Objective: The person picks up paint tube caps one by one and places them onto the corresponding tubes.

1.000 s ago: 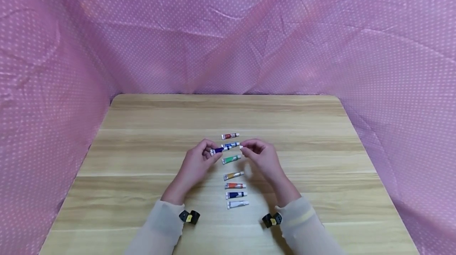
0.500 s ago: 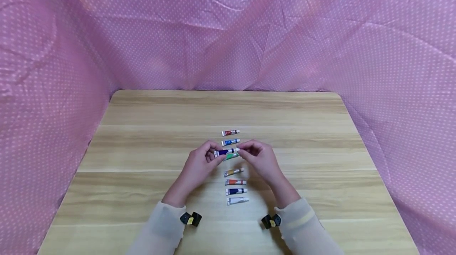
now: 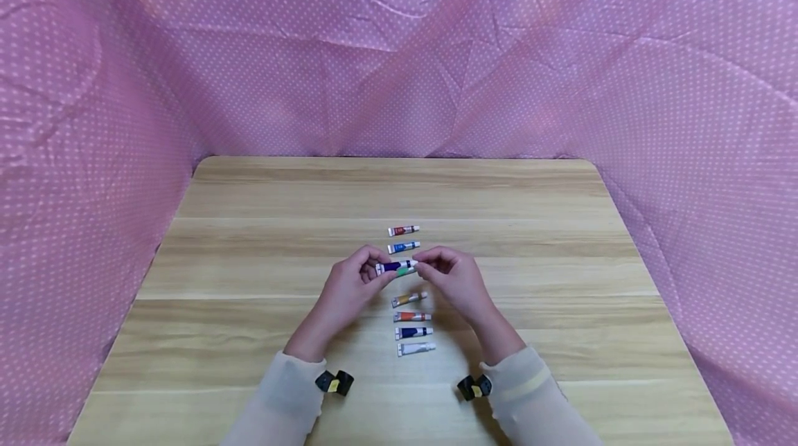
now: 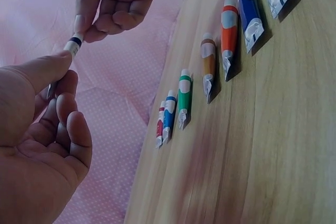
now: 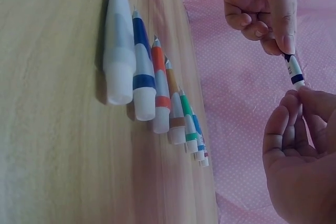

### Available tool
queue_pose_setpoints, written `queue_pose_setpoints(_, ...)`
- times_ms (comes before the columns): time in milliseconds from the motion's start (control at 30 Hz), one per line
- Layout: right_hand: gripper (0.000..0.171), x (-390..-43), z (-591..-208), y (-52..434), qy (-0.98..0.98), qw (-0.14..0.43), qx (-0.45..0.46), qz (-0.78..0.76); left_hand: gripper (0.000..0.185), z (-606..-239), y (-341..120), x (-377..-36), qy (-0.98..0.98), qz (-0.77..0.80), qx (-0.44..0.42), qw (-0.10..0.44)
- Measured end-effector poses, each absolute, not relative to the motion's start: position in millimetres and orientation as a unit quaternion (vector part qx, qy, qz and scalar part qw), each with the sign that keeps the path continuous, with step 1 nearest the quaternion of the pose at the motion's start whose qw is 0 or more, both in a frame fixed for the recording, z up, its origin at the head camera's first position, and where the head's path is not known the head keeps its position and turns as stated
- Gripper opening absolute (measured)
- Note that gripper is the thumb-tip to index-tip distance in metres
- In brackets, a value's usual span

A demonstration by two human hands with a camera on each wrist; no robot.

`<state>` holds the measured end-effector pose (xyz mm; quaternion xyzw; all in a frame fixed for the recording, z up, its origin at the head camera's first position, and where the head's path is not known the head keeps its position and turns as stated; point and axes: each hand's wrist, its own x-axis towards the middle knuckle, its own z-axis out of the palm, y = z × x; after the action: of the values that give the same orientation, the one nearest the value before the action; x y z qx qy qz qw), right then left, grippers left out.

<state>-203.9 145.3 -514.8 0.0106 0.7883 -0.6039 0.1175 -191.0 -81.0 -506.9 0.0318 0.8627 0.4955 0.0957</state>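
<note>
My left hand (image 3: 349, 283) pinches a small dark purple paint tube (image 3: 391, 266) by its body, between thumb and fingers. The thumb and fingertips of my right hand (image 3: 455, 278) pinch the white cap (image 5: 298, 84) at the tube's other end. Held up over the table, the tube points its capped end to the right. In the head view it overlaps the green paint tube (image 3: 405, 271), which lies on the table and shows whole in the left wrist view. The tube's tail is partly hidden by the left fingers.
More paint tubes lie in a column on the wooden table (image 3: 249, 238): red (image 3: 403, 230) and blue (image 3: 403, 247) farther off, then ochre (image 3: 409, 299), orange (image 3: 412, 317), dark blue (image 3: 413, 333) and white (image 3: 415, 349) nearer. A pink dotted curtain (image 3: 399, 86) surrounds the table.
A second ago the cap in the right hand was apart from the tube; now it sits at the tube's end. The tube moved slightly right and now overlaps the green tube instead of the blue.
</note>
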Motion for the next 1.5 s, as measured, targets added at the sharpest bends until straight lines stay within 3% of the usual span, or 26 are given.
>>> queue_pose_setpoints(233,0.014,-208.6,-512.7,139.1,0.792,0.132,0.005,-0.596,0.020,-501.9,-85.5,-196.8,0.860,0.500,0.034,0.099)
queue_pose_setpoints(567,0.043,-212.5,-509.8,127.3,0.799,0.163,0.014,-0.578,0.020,-497.1,-88.4,-201.5,0.858,0.500,0.047,0.108)
queue_pose_setpoints(867,0.052,-210.5,-510.8,128.6,0.806,0.159,0.013,-0.570,0.021,-496.0,-88.2,-200.6,0.861,0.492,0.045,0.117)
queue_pose_setpoints(1000,0.045,-208.3,-509.5,132.8,0.800,0.150,0.003,-0.581,0.020,-494.9,-89.7,-200.1,0.861,0.494,0.048,0.111)
queue_pose_setpoints(1133,0.022,-201.9,-509.7,142.4,0.798,0.123,-0.023,-0.590,0.020,-496.7,-87.4,-194.9,0.862,0.495,0.042,0.103)
queue_pose_setpoints(1300,0.024,-195.0,-510.9,150.5,0.813,0.078,-0.078,-0.572,0.021,-497.9,-83.8,-188.7,0.861,0.498,0.040,0.097)
queue_pose_setpoints(1500,0.014,-188.6,-513.9,154.2,0.823,0.040,-0.107,-0.557,0.018,-500.5,-77.8,-181.4,0.856,0.504,0.036,0.104)
